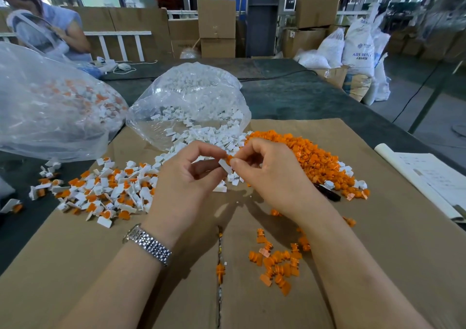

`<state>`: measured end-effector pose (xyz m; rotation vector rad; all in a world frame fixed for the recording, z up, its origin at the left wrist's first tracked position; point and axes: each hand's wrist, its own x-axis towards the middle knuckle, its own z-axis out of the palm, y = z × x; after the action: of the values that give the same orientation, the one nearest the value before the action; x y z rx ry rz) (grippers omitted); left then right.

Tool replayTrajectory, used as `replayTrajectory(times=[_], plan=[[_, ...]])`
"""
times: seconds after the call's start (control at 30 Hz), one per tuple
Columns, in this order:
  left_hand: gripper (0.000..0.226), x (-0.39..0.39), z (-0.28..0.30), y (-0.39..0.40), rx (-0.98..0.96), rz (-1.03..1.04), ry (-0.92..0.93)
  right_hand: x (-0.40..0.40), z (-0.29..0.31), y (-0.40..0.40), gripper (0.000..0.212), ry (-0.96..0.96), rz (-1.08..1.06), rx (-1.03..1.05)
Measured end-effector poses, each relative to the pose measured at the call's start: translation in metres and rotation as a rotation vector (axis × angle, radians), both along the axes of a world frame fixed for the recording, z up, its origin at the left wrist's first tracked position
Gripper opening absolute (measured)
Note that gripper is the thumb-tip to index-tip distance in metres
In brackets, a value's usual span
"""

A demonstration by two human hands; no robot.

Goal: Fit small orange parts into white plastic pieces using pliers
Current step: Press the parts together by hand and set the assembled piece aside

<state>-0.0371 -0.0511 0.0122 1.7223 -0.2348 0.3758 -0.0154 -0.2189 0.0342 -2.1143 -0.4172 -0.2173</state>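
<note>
Above the cardboard, my left hand (pixel 187 177) pinches a small white plastic piece (pixel 225 166) between thumb and fingers. My right hand (pixel 269 175) pinches a small orange part (pixel 230 159) against the top of that white piece. A big heap of loose orange parts (pixel 315 159) lies to the right. White pieces (pixel 201 134) spill from a clear bag (pixel 189 101) behind my hands. Joined white-and-orange pieces (pixel 100 190) are scattered at the left. A dark tool handle (pixel 327 192), perhaps the pliers, lies beside my right wrist, partly hidden.
A cardboard sheet (pixel 378 253) covers the table in front of me. A few orange parts (pixel 277 263) lie near my right forearm. A second clear bag (pixel 50 101) of joined pieces stands at the left. Papers (pixel 433 177) lie at the right edge. A person (pixel 50 26) sits at the far left.
</note>
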Motion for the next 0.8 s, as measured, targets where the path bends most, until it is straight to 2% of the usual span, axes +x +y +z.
replayTrajectory(times=[0.2,0.33,0.4,0.53,0.67,0.8], plan=[[0.026,0.002,0.004,0.007,-0.141,-0.057,0.093,-0.002,0.005,-0.006,0.011,0.036,0.081,0.026],[0.030,0.003,0.004,0.009,-0.486,-0.240,0.212,-0.002,0.008,-0.015,0.036,0.019,0.153,0.000],[0.030,0.005,0.004,0.009,-0.565,-0.293,0.247,-0.002,0.008,-0.015,0.037,-0.038,0.153,0.012],[0.030,0.007,0.004,0.008,-0.584,-0.306,0.280,-0.002,0.007,-0.010,0.023,-0.152,0.143,0.010],[0.028,0.006,0.003,0.010,-0.619,-0.312,0.345,-0.001,0.006,-0.011,0.021,-0.215,0.108,-0.017],[0.020,0.007,0.005,0.010,-0.518,-0.271,0.361,-0.001,0.003,-0.009,0.021,-0.272,0.104,-0.115]])
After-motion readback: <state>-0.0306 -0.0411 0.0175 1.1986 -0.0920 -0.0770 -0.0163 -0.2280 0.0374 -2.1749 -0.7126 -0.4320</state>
